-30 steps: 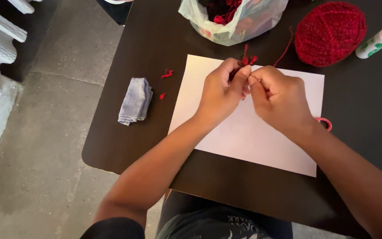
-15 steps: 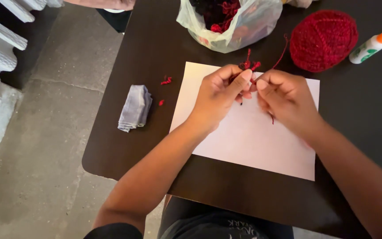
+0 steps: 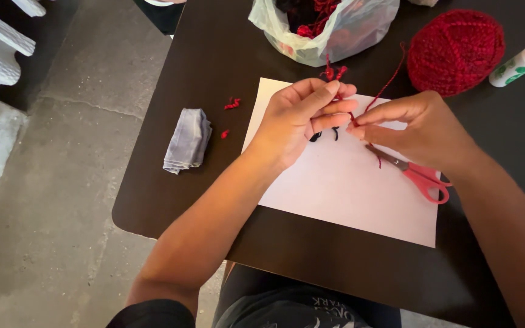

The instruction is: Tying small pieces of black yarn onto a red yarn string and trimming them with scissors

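Both hands, left hand [image 3: 302, 118] and right hand [image 3: 417, 127], pinch red yarn [image 3: 384, 91] over white paper [image 3: 347, 188]; bare desk [image 3: 171, 194] lies left, scissors [image 3: 417, 175] partly hidden beneath the right.

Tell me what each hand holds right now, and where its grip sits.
Both pinch the red yarn strand: the left hand near its frayed end, the right hand just beside it, on the side leading to the yarn ball.

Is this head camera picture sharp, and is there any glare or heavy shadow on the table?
Head view: mostly sharp; daylight from the left brightens the floor; soft sheen, no harsh glare, on the dark table; the left hand and right hand cast faint shadows on the white paper.
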